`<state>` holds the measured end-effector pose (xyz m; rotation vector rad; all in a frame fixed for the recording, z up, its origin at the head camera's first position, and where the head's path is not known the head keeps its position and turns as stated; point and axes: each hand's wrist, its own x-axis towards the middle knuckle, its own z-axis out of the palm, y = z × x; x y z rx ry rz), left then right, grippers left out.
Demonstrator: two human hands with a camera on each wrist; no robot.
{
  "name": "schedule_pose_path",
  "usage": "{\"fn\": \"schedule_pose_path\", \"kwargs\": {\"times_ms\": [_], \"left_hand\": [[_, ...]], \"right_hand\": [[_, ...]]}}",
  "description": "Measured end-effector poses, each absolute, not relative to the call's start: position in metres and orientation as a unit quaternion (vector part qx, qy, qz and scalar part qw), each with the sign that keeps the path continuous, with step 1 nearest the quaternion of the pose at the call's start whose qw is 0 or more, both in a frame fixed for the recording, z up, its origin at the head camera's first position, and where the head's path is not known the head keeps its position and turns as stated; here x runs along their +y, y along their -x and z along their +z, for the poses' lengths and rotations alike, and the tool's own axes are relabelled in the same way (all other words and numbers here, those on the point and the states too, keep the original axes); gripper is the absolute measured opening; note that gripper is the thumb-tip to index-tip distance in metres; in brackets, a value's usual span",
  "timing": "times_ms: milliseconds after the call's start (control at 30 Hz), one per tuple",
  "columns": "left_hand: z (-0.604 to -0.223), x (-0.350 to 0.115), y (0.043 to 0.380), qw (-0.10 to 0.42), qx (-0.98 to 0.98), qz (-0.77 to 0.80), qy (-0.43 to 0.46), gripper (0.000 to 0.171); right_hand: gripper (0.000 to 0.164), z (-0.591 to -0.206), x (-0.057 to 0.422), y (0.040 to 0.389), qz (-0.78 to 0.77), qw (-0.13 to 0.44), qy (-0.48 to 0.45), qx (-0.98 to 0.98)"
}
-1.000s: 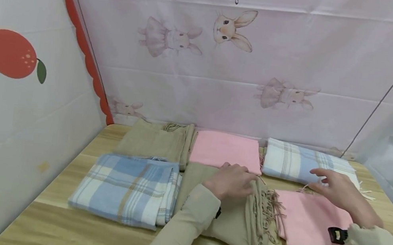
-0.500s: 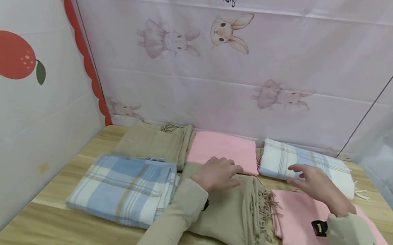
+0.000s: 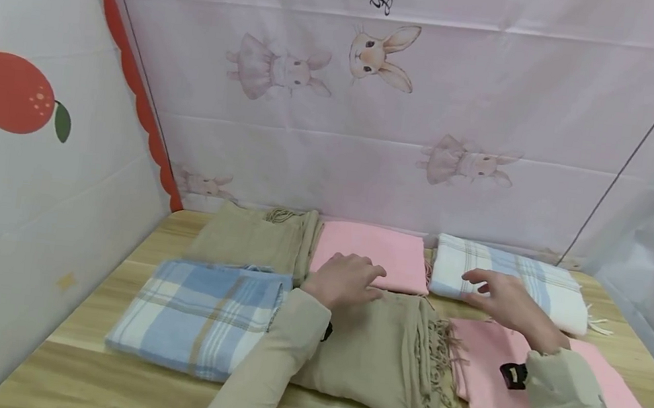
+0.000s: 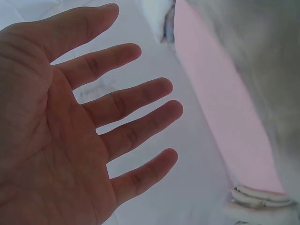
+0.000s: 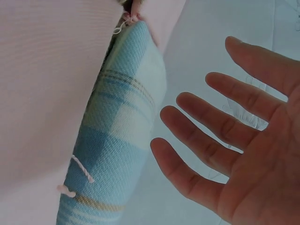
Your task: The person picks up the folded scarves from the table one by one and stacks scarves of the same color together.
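Note:
My left hand (image 3: 345,280) hovers over the folded beige scarf (image 3: 377,355) in the front middle, fingers spread and holding nothing. The left wrist view shows its palm with the fingers apart. My right hand (image 3: 508,304) is above the gap between the folded pink scarf (image 3: 500,375) at the front right and the white-and-blue plaid scarf (image 3: 476,266) behind it. Its fingers are loosely bent with nothing in them, as the right wrist view also shows. The beige scarf's fringe (image 3: 439,355) points toward the pink one. My left forearm covers part of the beige scarf.
A blue plaid scarf (image 3: 201,317) lies folded at the front left. Behind it are another beige scarf (image 3: 257,240) and a second pink scarf (image 3: 372,252). All lie on a wooden table (image 3: 83,364). Printed cloth walls (image 3: 307,162) enclose its back and sides.
Both hands have drifted left in the head view, the left one off the middle of the beige scarf. The camera has shifted slightly. The scarves lie as before.

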<state>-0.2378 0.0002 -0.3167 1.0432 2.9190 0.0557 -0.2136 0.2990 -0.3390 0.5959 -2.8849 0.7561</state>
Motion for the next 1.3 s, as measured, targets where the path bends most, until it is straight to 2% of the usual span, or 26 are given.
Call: {"fn": "schedule_pose_path", "kwargs": {"times_ms": [200,1300], "left_hand": [[-0.311,-0.005,0.242,0.011,0.941,0.015,-0.338,0.039],[-0.314,-0.031,0.272,0.096,0.943,0.098,-0.304,0.044]], "right_hand": [[0.034,-0.336,0.295,0.218,0.247,0.054,-0.189,-0.949],[0.027,-0.346,0.27,0.254,0.284,0.048,-0.201,-0.936]]}}
